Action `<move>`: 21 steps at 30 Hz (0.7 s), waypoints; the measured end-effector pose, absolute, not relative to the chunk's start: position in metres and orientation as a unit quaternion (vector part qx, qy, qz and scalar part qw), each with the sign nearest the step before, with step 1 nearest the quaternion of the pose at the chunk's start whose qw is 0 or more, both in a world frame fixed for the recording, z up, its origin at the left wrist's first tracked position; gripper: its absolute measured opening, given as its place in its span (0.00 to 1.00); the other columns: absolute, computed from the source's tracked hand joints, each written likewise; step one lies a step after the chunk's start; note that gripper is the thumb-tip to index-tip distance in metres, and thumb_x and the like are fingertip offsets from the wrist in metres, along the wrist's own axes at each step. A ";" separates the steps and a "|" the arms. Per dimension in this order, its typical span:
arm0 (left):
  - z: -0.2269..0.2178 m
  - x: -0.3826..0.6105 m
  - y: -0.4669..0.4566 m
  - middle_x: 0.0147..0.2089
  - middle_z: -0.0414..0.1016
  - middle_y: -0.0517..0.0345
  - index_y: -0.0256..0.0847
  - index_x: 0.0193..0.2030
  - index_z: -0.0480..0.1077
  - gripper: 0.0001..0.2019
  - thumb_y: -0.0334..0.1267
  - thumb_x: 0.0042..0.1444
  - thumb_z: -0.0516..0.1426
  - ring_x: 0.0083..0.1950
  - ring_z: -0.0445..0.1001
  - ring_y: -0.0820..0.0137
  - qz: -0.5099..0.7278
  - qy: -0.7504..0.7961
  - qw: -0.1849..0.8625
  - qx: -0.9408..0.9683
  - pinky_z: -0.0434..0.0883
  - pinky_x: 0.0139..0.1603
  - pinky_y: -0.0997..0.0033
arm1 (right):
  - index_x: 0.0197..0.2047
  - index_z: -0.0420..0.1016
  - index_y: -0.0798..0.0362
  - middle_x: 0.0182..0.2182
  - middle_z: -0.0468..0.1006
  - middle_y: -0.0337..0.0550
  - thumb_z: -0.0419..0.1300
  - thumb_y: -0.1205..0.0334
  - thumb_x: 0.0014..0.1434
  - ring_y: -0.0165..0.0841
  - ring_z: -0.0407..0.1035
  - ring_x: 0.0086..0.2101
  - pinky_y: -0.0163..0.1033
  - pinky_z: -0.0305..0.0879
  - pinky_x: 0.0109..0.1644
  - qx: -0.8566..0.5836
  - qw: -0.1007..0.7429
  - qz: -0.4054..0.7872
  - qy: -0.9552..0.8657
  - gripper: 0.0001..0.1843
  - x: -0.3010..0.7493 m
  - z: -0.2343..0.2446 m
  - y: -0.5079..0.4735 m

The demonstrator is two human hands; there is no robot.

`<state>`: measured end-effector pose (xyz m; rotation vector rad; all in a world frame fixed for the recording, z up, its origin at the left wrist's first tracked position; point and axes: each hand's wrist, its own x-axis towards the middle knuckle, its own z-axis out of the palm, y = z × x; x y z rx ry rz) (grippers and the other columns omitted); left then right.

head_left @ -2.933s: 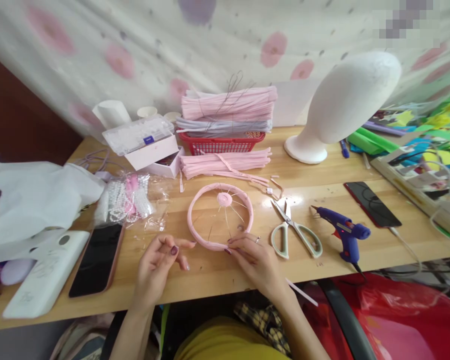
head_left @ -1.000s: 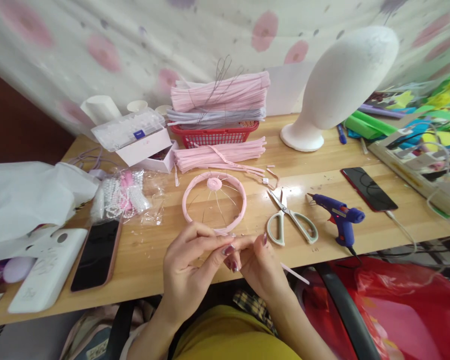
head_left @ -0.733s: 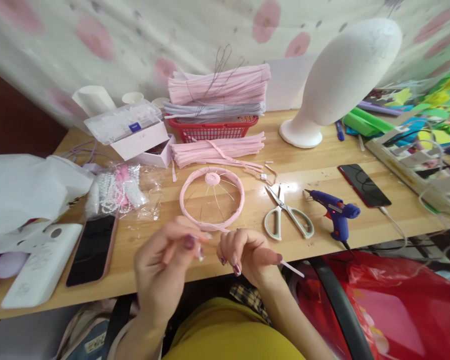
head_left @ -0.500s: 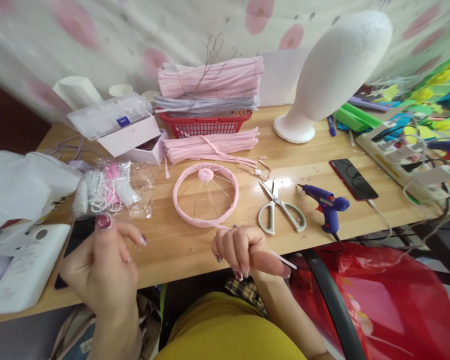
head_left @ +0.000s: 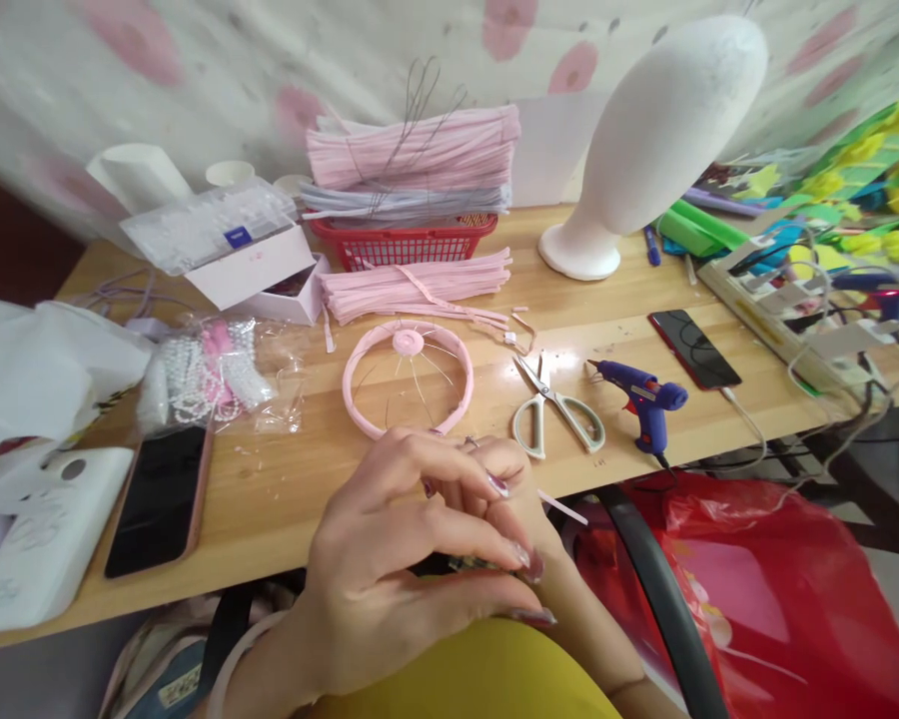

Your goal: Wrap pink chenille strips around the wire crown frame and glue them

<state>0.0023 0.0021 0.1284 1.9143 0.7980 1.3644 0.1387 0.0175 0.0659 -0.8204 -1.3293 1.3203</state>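
My right hand [head_left: 505,479] is curled around a thin pink strip [head_left: 563,507], whose pale end sticks out to the right past the wrist. Across it reaches my left hand [head_left: 397,559], fingers stretched and apart from the thumb, fingertips close to the right hand's fingers. Just beyond both hands a pink-wrapped ring [head_left: 351,391] lies on the table, with thin wires running to a small pink disc [head_left: 409,343] at its far side. The left hand covers the ring's near edge and part of the right hand's grip.
White-handled scissors [head_left: 543,394] and a blue glue gun [head_left: 644,394] lie right of the ring. Behind it are a bundle of pink strips [head_left: 420,285] and a red basket [head_left: 412,248]. A foam head [head_left: 666,140] stands at the back; phones [head_left: 157,499] and bagged beads [head_left: 210,374] lie left.
My left hand has moved right from above the phone to the right hand, its fingers now stretched out. The right hand stays curled on the strip. The view has shifted slightly.
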 end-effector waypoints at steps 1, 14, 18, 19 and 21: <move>0.129 0.002 0.003 0.39 0.79 0.60 0.47 0.34 0.79 0.06 0.43 0.55 0.69 0.37 0.79 0.70 0.522 0.300 0.322 0.731 0.79 0.47 0.64 | 0.11 0.51 0.47 0.10 0.56 0.31 0.60 0.19 0.46 0.31 0.59 0.19 0.45 0.70 0.36 -0.300 0.540 0.578 -0.533 0.42 0.138 0.067 0.018; 0.133 -0.013 0.004 0.42 0.77 0.62 0.42 0.38 0.73 0.06 0.34 0.69 0.58 0.48 0.74 0.74 0.448 0.282 0.272 0.804 0.62 0.70 0.63 | 0.15 0.65 0.50 0.17 0.66 0.33 0.73 0.47 0.54 0.29 0.60 0.23 0.39 0.58 0.31 -0.184 0.561 0.645 -0.486 0.28 0.148 0.050 0.023; 0.130 -0.012 0.005 0.39 0.76 0.61 0.41 0.37 0.73 0.09 0.34 0.71 0.55 0.45 0.74 0.73 0.466 0.279 0.242 0.804 0.64 0.69 0.60 | 0.16 0.66 0.51 0.19 0.67 0.33 0.74 0.52 0.55 0.28 0.61 0.24 0.37 0.57 0.30 -0.191 0.554 0.653 -0.480 0.26 0.148 0.050 0.021; 0.129 -0.012 0.005 0.38 0.76 0.61 0.41 0.37 0.73 0.10 0.35 0.71 0.54 0.44 0.74 0.72 0.473 0.279 0.238 0.801 0.65 0.68 0.60 | 0.16 0.66 0.51 0.19 0.67 0.33 0.74 0.52 0.55 0.28 0.61 0.24 0.37 0.58 0.30 -0.191 0.552 0.655 -0.480 0.26 0.148 0.049 0.020; 0.128 -0.012 0.006 0.38 0.76 0.61 0.42 0.37 0.73 0.10 0.36 0.71 0.54 0.44 0.75 0.71 0.485 0.283 0.232 0.794 0.67 0.67 0.58 | 0.17 0.66 0.51 0.19 0.67 0.33 0.74 0.51 0.54 0.28 0.62 0.23 0.37 0.59 0.30 -0.194 0.547 0.658 -0.479 0.26 0.146 0.047 0.019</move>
